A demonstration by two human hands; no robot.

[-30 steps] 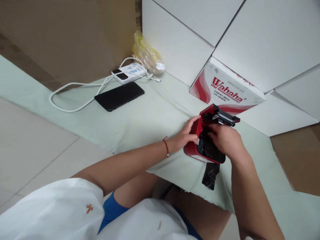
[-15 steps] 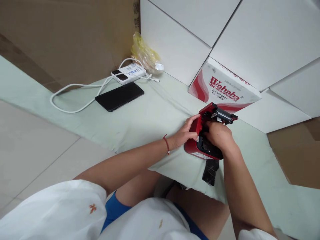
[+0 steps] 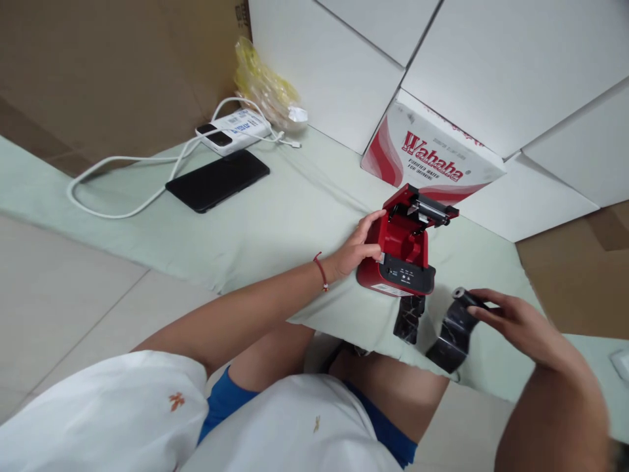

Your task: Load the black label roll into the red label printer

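Observation:
A small red and black label printer [image 3: 405, 248] stands on the pale green cloth with its lid raised, and its red inner bay shows. My left hand [image 3: 358, 250] grips the printer's left side, thumb at the front and fingers along the side. To the right of the printer, my right hand [image 3: 506, 314] pinches a small roll of black label paper [image 3: 449, 337]. A wavy strip of it hangs from the roll towards the cloth edge. Another piece of black patterned strip [image 3: 409, 320] lies just in front of the printer.
A black smartphone [image 3: 219, 180] and a white power bank [image 3: 240, 130] with a white cable [image 3: 118, 158] lie at the left. Behind them is a crumpled plastic bag [image 3: 270, 88]. A Wahaha carton [image 3: 432, 154] and white boxes [image 3: 515, 72] stand behind the printer; brown cardboard [image 3: 574, 275] is at the right.
My right hand has come out of the printer and moved right and down, with the black roll in it. The printer's bay is now uncovered. My left hand stays on the printer.

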